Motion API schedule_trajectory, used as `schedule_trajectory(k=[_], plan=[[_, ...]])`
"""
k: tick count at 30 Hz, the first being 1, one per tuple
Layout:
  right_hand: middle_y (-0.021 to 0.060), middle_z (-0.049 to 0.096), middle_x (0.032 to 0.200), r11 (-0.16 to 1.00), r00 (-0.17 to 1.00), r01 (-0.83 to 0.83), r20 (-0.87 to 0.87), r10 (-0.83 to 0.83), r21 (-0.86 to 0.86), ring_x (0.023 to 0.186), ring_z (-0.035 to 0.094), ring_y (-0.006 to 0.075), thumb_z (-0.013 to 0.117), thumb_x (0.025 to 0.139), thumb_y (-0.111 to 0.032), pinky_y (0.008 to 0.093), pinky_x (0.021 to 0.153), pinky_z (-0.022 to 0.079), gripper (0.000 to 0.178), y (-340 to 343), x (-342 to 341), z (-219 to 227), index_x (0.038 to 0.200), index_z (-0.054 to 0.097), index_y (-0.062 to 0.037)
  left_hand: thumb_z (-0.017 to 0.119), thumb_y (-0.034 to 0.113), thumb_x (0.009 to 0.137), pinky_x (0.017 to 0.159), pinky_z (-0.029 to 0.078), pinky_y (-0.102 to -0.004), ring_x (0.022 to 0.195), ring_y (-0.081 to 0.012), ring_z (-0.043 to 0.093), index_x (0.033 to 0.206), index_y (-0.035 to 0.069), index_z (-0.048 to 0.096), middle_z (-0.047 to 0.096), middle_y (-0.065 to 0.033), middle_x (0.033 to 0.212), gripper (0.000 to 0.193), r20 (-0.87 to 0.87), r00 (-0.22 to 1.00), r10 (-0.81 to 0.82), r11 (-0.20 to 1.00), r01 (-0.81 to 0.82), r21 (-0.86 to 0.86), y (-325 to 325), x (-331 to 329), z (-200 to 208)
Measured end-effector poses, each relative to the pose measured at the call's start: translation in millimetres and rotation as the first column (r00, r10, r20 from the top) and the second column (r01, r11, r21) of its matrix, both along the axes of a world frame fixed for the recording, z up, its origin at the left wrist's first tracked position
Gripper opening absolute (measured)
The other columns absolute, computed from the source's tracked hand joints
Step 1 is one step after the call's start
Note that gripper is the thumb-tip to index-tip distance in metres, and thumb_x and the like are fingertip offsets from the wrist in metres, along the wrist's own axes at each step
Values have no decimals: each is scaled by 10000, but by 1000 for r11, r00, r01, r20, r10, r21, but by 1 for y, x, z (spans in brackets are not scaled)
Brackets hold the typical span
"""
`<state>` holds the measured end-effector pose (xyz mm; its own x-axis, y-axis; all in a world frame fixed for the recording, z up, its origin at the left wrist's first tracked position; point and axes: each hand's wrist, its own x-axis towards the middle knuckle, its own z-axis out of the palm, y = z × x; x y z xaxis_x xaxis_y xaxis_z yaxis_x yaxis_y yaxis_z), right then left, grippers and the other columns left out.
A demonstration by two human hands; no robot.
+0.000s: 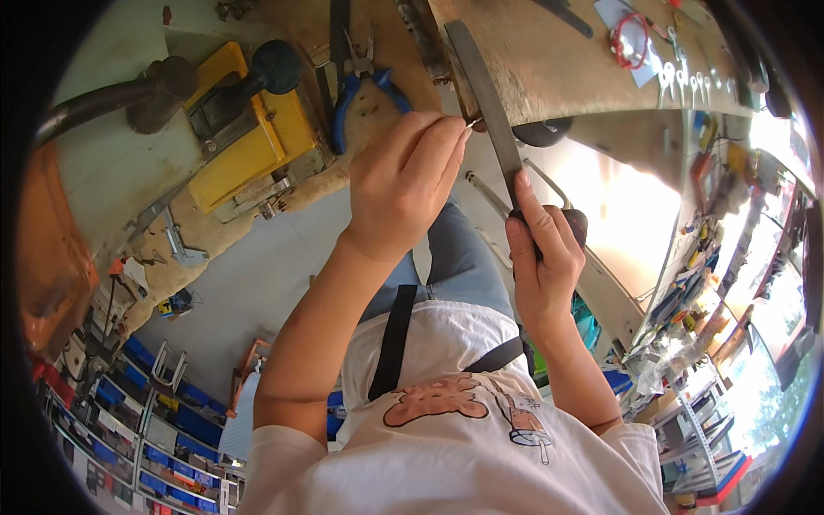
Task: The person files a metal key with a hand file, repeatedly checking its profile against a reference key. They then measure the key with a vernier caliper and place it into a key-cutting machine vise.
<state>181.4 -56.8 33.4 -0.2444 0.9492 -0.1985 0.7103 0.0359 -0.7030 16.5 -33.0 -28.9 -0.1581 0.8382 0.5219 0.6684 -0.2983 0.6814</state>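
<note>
My right hand (548, 253) is closed around the dark handle of a long flat metal file (491, 99), with the index finger stretched along the blade. The file points away from me across the edge of the wooden workbench (524, 81). My left hand (402, 176) is closed in a pinch at the bench edge, just left of the file. From its fingertips sticks a small, thin, silvery metal piece (471, 125), close to the file blade. Most of that piece is hidden by my fingers, and whether the file touches it I cannot tell.
Blue-handled pliers (365, 81) lie open left of my hand. Further left stands a yellow metal tool (249, 142) with a black-knobbed lever (275, 67). Several small silvery pieces (682, 81) and a red wire loop (631, 41) lie at the far right. A caliper (182, 240) rests at the left edge.
</note>
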Motion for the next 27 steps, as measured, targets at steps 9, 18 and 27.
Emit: schedule_trajectory(k=[9,18,27], plan=[[60,418,668,997,979,-71,193,62,40,561,412,166,637,792,3,267,527,387,488,-10,5,6,1257,570,-130,639,-21,680,511,482,-265,627,-199,580,861,-38,599,537,-79,743,187,-201,971,-133,985,151,81,7,-7,-2],[40,331,624,953,964,-155,252,88,260,446,384,163,700,732,-28,299,424,389,568,36,-29,-11,1252,584,-223,607,22,618,499,466,-251,590,-180,550,767,-5,557,481,-62,694,159,-364,910,-197,970,234,62,14,-15,3],[44,336,634,942,961,-185,252,114,279,460,379,179,706,743,-59,312,418,376,572,22,-9,-16,1270,565,-233,617,28,617,499,466,-263,572,-179,536,778,4,550,477,-56,695,176,-315,921,-230,960,268,82,20,-16,2]])
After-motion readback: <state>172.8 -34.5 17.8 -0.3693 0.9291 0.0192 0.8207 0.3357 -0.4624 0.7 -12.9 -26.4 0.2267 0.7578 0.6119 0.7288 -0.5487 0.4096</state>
